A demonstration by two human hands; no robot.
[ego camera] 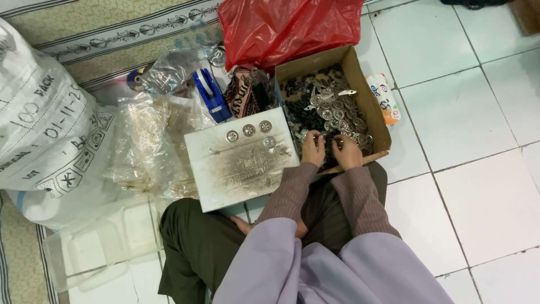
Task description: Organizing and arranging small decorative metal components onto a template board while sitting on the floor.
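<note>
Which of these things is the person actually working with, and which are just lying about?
In use:
left hand and right hand, both in the cardboard box
small metal discs in that box
white board with four discs on it

Lying about:
red plastic bag
blue tape dispenser
big white sack
clear bags

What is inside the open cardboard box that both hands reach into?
The cardboard box holds round silver metal discs and small dark pieces. The left hand and right hand cover the near part; the box floor is hidden.
</note>
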